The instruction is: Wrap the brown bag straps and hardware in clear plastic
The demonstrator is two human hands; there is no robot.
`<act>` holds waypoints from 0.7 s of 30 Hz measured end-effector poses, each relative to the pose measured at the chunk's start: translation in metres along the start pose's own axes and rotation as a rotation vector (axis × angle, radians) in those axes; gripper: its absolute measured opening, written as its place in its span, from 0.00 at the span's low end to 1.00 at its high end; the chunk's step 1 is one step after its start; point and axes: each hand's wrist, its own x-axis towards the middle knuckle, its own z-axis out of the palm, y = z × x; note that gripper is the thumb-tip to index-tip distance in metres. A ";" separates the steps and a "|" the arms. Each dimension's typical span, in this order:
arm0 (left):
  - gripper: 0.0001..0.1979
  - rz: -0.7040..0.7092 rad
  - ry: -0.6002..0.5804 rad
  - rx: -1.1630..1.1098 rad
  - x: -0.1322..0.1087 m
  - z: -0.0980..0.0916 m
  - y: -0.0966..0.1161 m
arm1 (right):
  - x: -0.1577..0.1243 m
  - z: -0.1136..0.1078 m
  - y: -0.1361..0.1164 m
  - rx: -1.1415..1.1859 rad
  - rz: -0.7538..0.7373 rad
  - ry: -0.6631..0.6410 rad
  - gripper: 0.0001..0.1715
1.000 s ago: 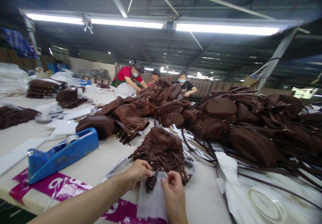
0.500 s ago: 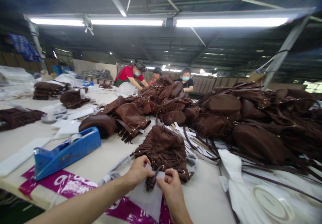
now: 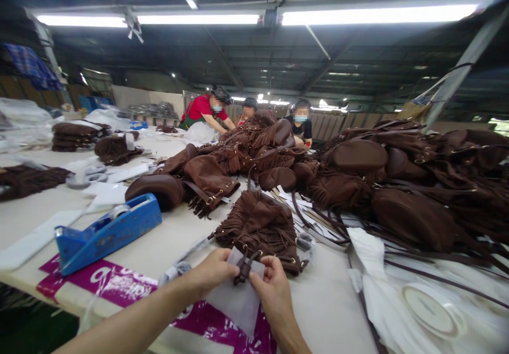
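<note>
A dark brown fringed drawstring bag (image 3: pixel 258 221) lies flat on the table in front of me, its eyeleted mouth toward me. Its drawstring ends and toggle (image 3: pixel 242 269) rest over a thin translucent white sheet (image 3: pixel 238 303). My left hand (image 3: pixel 217 273) pinches the sheet's left side close to the toggle. On the other side, my right hand (image 3: pixel 272 285) is closed on the sheet's right edge, thumb beside the drawstring. Grey wrapped pieces (image 3: pixel 306 245) lie at the bag's right side.
A blue tape dispenser (image 3: pixel 109 232) stands at the left on purple printed plastic (image 3: pixel 123 285). Brown bags (image 3: pixel 353 184) are heaped across the back and right. White wrapping (image 3: pixel 369 264) and a white roll (image 3: pixel 429 311) lie at right. Co-workers (image 3: pixel 204 111) are behind the heap.
The sheet now sits higher, with its upper corners showing above my fingers beneath the drawstring. Both hands stay close to the toggle. The view has tilted slightly.
</note>
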 end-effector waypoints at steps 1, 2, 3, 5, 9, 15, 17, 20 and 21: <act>0.11 -0.018 -0.001 0.025 0.001 0.000 0.000 | -0.001 0.000 -0.001 -0.016 0.001 -0.007 0.19; 0.10 -0.037 0.007 0.043 0.002 0.000 0.001 | -0.002 0.000 -0.003 -0.039 0.006 -0.016 0.17; 0.09 -0.051 0.017 0.056 0.004 0.000 0.002 | -0.003 -0.001 -0.006 -0.073 0.015 -0.031 0.16; 0.08 -0.056 0.034 0.089 0.009 -0.002 0.007 | -0.007 -0.005 -0.014 -0.184 0.065 -0.095 0.13; 0.08 -0.097 0.013 0.128 0.018 -0.006 0.012 | -0.016 -0.025 -0.026 -0.363 0.304 -0.220 0.08; 0.11 -0.108 -0.039 0.155 0.021 -0.007 0.011 | -0.033 -0.049 -0.029 -0.148 0.422 -0.068 0.09; 0.14 -0.086 -0.049 0.182 0.019 -0.007 0.011 | -0.039 -0.047 -0.030 -0.117 0.452 -0.055 0.09; 0.14 -0.044 -0.078 0.218 0.019 -0.008 0.012 | -0.040 -0.042 -0.035 -0.130 0.465 -0.108 0.11; 0.13 -0.030 -0.091 0.225 0.019 -0.008 0.013 | -0.037 -0.041 -0.037 -0.148 0.456 -0.149 0.12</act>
